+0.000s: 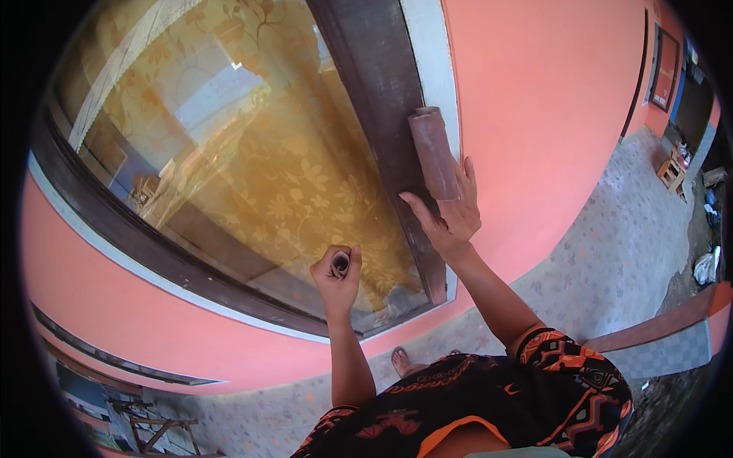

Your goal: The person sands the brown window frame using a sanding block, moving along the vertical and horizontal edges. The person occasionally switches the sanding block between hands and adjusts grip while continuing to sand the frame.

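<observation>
My right hand (456,212) lies against the dark brown window frame (385,99), thumb spread to the side. A reddish-brown sheet of sandpaper (435,153) covers most of its fingers, its upper end curled over. In front of the glass, my left hand (336,282) is closed around a rolled sheet (340,264). The roll's dark hollow end shows, and it looks like sandpaper too. Behind the window glass (252,175) hangs a yellow curtain with a leaf pattern.
White trim (432,53) borders the frame, with pink wall (527,99) beyond it. A patterned floor (611,229) runs along the wall. At the far right stands a small wooden stool (672,174). A wooden trestle (156,427) is at the lower left.
</observation>
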A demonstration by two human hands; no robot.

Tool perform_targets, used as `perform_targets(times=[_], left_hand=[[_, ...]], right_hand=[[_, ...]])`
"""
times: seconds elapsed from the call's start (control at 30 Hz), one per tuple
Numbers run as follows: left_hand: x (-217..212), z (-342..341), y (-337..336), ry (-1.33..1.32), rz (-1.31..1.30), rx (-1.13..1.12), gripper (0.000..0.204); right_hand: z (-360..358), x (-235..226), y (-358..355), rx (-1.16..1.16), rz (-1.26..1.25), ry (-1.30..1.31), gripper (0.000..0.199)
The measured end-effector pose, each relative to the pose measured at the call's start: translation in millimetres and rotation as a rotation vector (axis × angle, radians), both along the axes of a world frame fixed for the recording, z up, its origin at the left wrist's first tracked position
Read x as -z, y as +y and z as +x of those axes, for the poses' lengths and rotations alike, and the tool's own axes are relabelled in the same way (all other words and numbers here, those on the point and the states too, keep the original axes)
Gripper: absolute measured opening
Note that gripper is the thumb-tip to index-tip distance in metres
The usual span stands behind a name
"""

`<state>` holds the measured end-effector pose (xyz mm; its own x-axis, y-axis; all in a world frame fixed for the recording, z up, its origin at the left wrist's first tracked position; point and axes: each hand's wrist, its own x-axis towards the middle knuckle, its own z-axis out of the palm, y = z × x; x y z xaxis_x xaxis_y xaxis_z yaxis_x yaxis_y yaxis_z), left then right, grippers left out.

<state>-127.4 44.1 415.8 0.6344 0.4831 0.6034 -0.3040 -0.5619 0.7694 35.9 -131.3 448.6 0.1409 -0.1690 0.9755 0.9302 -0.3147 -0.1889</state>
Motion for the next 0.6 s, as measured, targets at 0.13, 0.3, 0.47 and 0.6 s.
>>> perform_targets(times=[0.13,0.3,0.47,0.6], left_hand=[[4.6,-2.0,3.6,0.018,-0.022,0.016,0.027],[-7.5,-3.7,-8.3,-0.011,-0.136,0.035,0.018],[-36.9,-4.0,-43.6,-0.054,-0.331,0.257,0.009],[-52.7,-3.7,-55.7,-0.044,-0.488,0.253,0.020]], right_hand=[[0.6,-9.7,-11.5,-0.216,0.068,0.087,0.033],[-21.5,1.1,-33.8,-0.877,0.220,0.471,0.027],[-33.8,9.7,-60.3,-1.257,0.050,0.814,0.027],[-33.7,13.3,-65.4,-1.365,-0.144,0.977,0.032]])
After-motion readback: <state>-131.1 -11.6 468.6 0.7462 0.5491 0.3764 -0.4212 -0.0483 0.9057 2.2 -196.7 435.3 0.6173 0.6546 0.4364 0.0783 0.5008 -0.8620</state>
